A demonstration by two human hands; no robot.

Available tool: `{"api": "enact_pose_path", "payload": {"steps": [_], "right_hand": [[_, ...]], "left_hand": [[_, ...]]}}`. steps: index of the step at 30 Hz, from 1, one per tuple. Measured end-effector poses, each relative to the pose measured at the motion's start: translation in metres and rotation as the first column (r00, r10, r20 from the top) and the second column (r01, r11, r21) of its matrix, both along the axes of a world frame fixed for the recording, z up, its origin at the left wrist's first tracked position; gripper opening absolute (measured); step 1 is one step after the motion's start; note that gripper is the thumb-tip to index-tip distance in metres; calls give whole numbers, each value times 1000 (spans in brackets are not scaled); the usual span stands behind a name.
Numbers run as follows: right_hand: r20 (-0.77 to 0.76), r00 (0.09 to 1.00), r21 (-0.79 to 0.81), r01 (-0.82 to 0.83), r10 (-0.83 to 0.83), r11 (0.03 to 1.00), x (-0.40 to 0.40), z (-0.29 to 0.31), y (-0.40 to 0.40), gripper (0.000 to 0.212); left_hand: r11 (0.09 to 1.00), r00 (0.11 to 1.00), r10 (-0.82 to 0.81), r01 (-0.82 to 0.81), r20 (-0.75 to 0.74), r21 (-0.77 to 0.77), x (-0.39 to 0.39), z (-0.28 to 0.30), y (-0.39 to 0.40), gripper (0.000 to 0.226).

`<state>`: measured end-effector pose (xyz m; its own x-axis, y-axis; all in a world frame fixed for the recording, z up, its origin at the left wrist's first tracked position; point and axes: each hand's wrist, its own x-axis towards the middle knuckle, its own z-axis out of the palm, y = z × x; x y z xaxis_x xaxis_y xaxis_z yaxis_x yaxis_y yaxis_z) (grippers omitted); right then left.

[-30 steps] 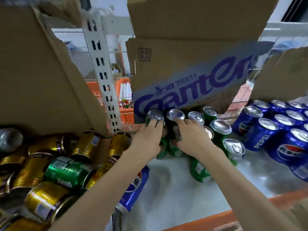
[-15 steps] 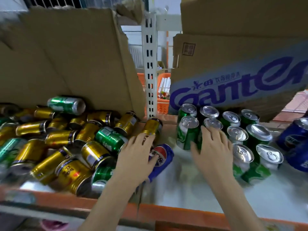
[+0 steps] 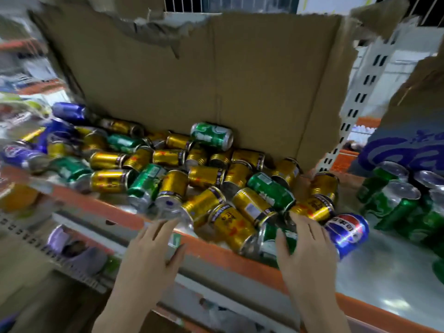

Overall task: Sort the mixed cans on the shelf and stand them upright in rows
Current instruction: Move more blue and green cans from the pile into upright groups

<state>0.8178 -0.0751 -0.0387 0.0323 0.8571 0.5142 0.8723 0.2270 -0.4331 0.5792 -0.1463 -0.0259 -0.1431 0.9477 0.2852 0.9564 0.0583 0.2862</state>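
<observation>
Both forearms enter from bottom center. Left hand (image 3: 153, 251) flat, fingers spread, over the orange shelf edge (image 3: 216, 255), holding nothing. Right hand (image 3: 305, 246) open, fingers resting on a lying green can (image 3: 270, 243). Beyond, mixed cans (image 3: 192, 174) heaped mid-frame; upright green cans (image 3: 394, 195) right.

Cardboard sheet (image 3: 204, 87): large, brown, torn along its top edge, standing upright across the upper middle of the frame.
Printed carton (image 3: 408, 140): brown with blue lettering, at the right edge.
Slotted upright (image 3: 360, 92): white, between sheet and carton, upper right.
</observation>
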Motion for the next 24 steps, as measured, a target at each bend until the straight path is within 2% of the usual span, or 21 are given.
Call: {"api": "enact_pose_path", "payload": {"steps": [3,9,15,19,24], "right_hand": [[11,999,12,-35,35,999,-70,-3,-7,33],[14,981,-98,-191,193,977,-217,-14,-33,38],[28,960,-166,-270,278,948,-296,-8,-32,34],[45,961,-220,-257,273,941,-309,-6,-20,32],[37,964,-241,-248,265,938,-317,-2,23,40]], "left_hand": [[998,999,47,-47,15,36,-69,0,-15,43],[979,976,204,-205,79,7,-214,1,-58,47],[942,935,331,-335,131,10,-295,-3,-74,42],[964,956,264,-261,130,-38,-310,-20,-57,42],[992,991,127,-127,36,7,-309,-23,0,44]]}}
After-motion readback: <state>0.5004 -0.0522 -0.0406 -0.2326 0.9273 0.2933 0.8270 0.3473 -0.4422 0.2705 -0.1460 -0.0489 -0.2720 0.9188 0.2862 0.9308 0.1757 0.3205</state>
